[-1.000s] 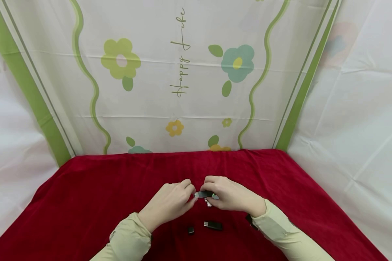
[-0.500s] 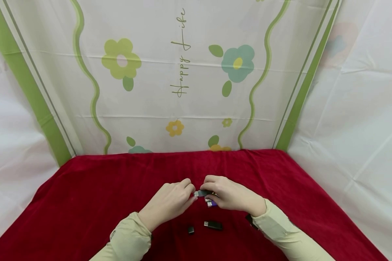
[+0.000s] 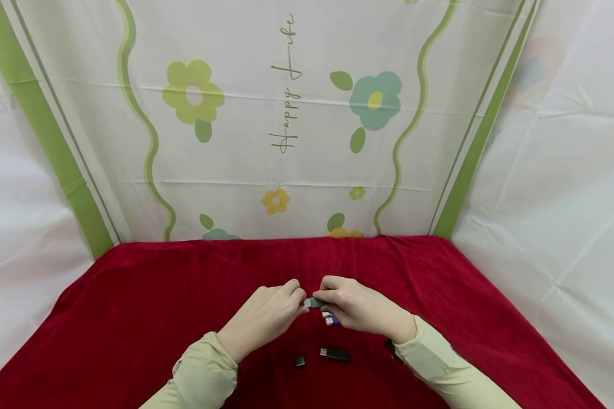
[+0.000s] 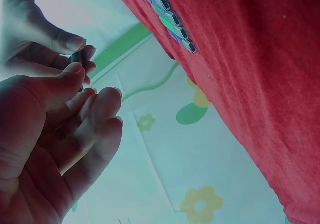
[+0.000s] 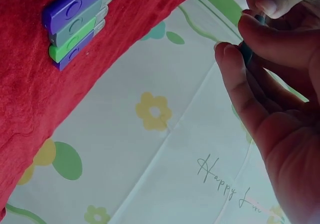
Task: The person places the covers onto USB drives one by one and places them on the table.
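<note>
Both hands meet over the red cloth around a dark USB flash drive (image 3: 316, 302) with a silver plug. My right hand (image 3: 360, 304) grips its body between thumb and fingers, hiding much of it. From the other side my left hand (image 3: 271, 312) pinches the plug end with its fingertips. In the left wrist view only a thin dark strip of the flash drive (image 4: 78, 58) shows between the two hands. Just below the right hand lie side by side several flash drives, among them a purple flash drive (image 5: 75, 6) and a green flash drive (image 5: 74, 41), their silver plugs all pointing one way.
Nearer the front of the red cloth (image 3: 184, 295) lie a black flash drive (image 3: 335, 354), its plug bare, and a small black cap (image 3: 299, 361). Another dark object (image 3: 391, 347) sits partly behind the right sleeve. A white flowered curtain (image 3: 245, 142) rises behind the table.
The held flash drive has moved slightly up and left, and less of its body shows. The purple drive below the right hand has come into view. The hands barely shift otherwise.
</note>
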`<state>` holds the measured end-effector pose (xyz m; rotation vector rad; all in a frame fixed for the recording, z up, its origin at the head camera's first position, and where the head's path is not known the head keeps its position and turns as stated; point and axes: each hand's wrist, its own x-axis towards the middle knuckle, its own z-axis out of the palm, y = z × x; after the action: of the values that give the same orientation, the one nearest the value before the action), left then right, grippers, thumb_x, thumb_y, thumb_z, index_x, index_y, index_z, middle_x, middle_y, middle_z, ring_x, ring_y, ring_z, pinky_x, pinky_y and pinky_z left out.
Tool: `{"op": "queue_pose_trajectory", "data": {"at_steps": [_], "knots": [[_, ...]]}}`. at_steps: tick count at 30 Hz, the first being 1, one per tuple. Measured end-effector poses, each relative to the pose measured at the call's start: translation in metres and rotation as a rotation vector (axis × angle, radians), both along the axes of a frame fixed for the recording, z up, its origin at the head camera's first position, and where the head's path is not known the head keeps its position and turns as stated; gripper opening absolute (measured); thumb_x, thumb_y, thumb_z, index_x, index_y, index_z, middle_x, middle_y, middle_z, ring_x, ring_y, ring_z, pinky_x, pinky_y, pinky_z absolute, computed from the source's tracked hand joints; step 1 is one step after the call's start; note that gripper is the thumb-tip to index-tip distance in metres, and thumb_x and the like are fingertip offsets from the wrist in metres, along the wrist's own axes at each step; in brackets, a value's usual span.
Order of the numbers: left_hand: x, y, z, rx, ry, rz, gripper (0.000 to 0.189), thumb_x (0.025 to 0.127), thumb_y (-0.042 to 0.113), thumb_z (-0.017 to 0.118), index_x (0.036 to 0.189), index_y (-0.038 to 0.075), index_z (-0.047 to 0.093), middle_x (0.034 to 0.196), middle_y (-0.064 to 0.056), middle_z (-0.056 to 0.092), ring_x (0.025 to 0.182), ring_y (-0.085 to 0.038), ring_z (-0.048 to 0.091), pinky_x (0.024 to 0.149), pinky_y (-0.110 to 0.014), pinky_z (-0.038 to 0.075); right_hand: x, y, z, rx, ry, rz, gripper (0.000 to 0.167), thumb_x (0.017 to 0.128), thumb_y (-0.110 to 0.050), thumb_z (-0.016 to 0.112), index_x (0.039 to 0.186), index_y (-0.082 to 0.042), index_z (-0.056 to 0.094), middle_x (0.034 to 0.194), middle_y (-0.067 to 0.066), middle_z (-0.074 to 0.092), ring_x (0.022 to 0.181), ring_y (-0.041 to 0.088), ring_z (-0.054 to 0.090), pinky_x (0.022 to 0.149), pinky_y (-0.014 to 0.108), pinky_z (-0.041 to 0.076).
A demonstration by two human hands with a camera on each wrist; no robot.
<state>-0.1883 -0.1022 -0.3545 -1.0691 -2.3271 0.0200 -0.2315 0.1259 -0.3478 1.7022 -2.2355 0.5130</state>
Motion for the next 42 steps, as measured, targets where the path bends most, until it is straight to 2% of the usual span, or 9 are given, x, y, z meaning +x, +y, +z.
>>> {"op": "queue_pose_trajectory", "data": {"at_steps": [5, 10, 13, 17, 20, 24, 29, 35, 42], "knots": [[-0.001, 0.001, 0.001, -0.011, 0.011, 0.004, 0.025, 0.086, 0.028, 0.079, 0.083, 0.008, 0.063, 0.072, 0.000, 0.042, 0.048, -0.005, 0.033, 0.042, -0.015, 0.029, 0.000, 0.001, -0.002, -0.017, 0.018, -0.001, 0.022, 0.081, 0.008, 0.074, 0.100, -0.003, 0.071, 0.088, -0.001, 0.052, 0.073, 0.003, 0.048, 0.065, 0.007, 0.039], [-0.002, -0.001, -0.001, -0.032, -0.026, 0.026, 0.026, 0.085, 0.030, 0.079, 0.081, 0.010, 0.064, 0.072, 0.001, 0.043, 0.048, -0.006, 0.035, 0.042, -0.016, 0.030, 0.000, -0.001, -0.004, 0.004, 0.009, -0.007, 0.021, 0.083, 0.007, 0.073, 0.102, -0.003, 0.071, 0.092, 0.001, 0.054, 0.076, 0.003, 0.051, 0.069, 0.006, 0.040], [-0.003, -0.002, -0.002, -0.002, -0.064, 0.027, 0.025, 0.083, 0.029, 0.081, 0.081, 0.011, 0.065, 0.072, 0.003, 0.044, 0.049, -0.006, 0.037, 0.042, -0.016, 0.031, 0.000, 0.000, -0.004, -0.008, 0.013, 0.000, 0.023, 0.082, 0.006, 0.075, 0.104, -0.002, 0.071, 0.096, 0.001, 0.055, 0.078, 0.004, 0.053, 0.070, 0.007, 0.042], [-0.003, -0.001, -0.004, 0.050, -0.108, -0.005, 0.023, 0.084, 0.027, 0.080, 0.080, 0.012, 0.064, 0.072, 0.004, 0.046, 0.050, -0.005, 0.036, 0.043, -0.015, 0.030, 0.003, 0.005, -0.003, -0.017, 0.049, 0.003, 0.026, 0.080, 0.003, 0.079, 0.105, -0.002, 0.071, 0.097, 0.001, 0.056, 0.078, 0.003, 0.055, 0.071, 0.008, 0.043], [-0.003, -0.001, -0.006, 0.042, -0.122, -0.022, 0.025, 0.083, 0.031, 0.081, 0.079, 0.013, 0.064, 0.072, 0.004, 0.047, 0.050, -0.004, 0.037, 0.043, -0.014, 0.031, 0.006, 0.010, -0.006, 0.025, 0.103, -0.019, 0.025, 0.081, -0.001, 0.079, 0.105, -0.004, 0.071, 0.096, 0.000, 0.057, 0.076, 0.004, 0.055, 0.071, 0.009, 0.043], [-0.005, -0.001, -0.008, 0.014, -0.144, 0.002, 0.028, 0.079, 0.036, 0.083, 0.082, 0.012, 0.068, 0.074, 0.004, 0.051, 0.051, -0.004, 0.043, 0.044, -0.015, 0.035, 0.010, 0.019, -0.015, 0.101, 0.141, -0.081, 0.024, 0.081, -0.003, 0.079, 0.104, -0.005, 0.072, 0.094, 0.001, 0.057, 0.076, 0.006, 0.056, 0.069, 0.011, 0.045], [-0.006, -0.002, -0.008, 0.010, -0.194, 0.044, 0.025, 0.081, 0.034, 0.082, 0.080, 0.013, 0.069, 0.072, 0.004, 0.051, 0.050, -0.004, 0.042, 0.044, -0.016, 0.036, 0.009, 0.033, -0.031, 0.170, 0.111, -0.157, 0.020, 0.083, -0.007, 0.079, 0.102, -0.006, 0.072, 0.094, 0.000, 0.057, 0.078, 0.007, 0.058, 0.069, 0.015, 0.048], [-0.004, -0.001, -0.005, 0.005, -0.265, 0.066, 0.025, 0.083, 0.031, 0.080, 0.075, 0.013, 0.066, 0.068, 0.004, 0.047, 0.048, -0.005, 0.038, 0.043, -0.017, 0.034, 0.007, 0.042, -0.047, 0.194, 0.073, -0.180, 0.019, 0.083, -0.008, 0.079, 0.098, -0.007, 0.069, 0.090, -0.003, 0.056, 0.079, 0.006, 0.057, 0.070, 0.017, 0.048], [-0.004, 0.001, -0.005, -0.016, -0.279, 0.076, 0.027, 0.085, 0.031, 0.078, 0.071, 0.014, 0.063, 0.064, 0.005, 0.044, 0.047, -0.005, 0.035, 0.043, -0.018, 0.032, 0.008, 0.035, -0.048, 0.283, 0.052, -0.205, 0.013, 0.084, -0.009, 0.079, 0.084, -0.013, 0.066, 0.081, -0.007, 0.051, 0.071, 0.001, 0.049, 0.064, 0.012, 0.042]]}}
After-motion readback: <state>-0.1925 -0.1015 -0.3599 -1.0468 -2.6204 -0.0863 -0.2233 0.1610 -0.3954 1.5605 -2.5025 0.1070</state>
